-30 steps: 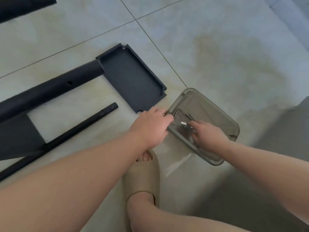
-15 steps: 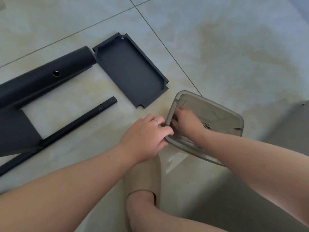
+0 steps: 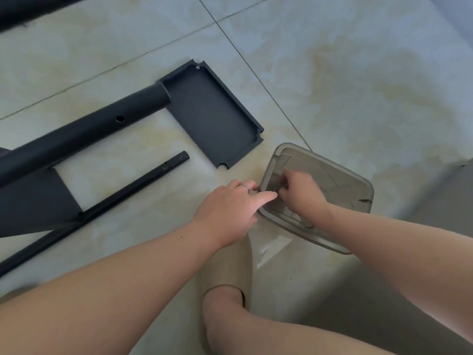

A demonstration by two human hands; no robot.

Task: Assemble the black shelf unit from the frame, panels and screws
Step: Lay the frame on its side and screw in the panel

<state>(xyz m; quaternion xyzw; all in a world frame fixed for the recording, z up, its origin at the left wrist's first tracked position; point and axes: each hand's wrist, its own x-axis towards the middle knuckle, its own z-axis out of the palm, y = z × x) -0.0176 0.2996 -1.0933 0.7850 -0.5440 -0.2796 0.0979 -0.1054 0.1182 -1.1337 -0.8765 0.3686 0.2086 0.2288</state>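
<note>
A translucent grey plastic box lies on the tiled floor, tilted toward me. My left hand grips its near-left rim, thumb along the edge. My right hand is inside the box at its left end, fingers curled as if pinching something small; what it holds is hidden. A black shelf panel with raised edges lies flat to the upper left of the box. A thick black tube with a screw hole and a thin black bar run diagonally at the left, joined to a dark panel.
My foot in a beige slipper sits just below the box. Another black part lies at the top-left corner. A grey surface fills the right edge. Open floor tiles spread to the upper right.
My right hand has moved from the middle of the box to its left end and curled its fingers. My left hand stays on the rim. The view has shifted slightly.
</note>
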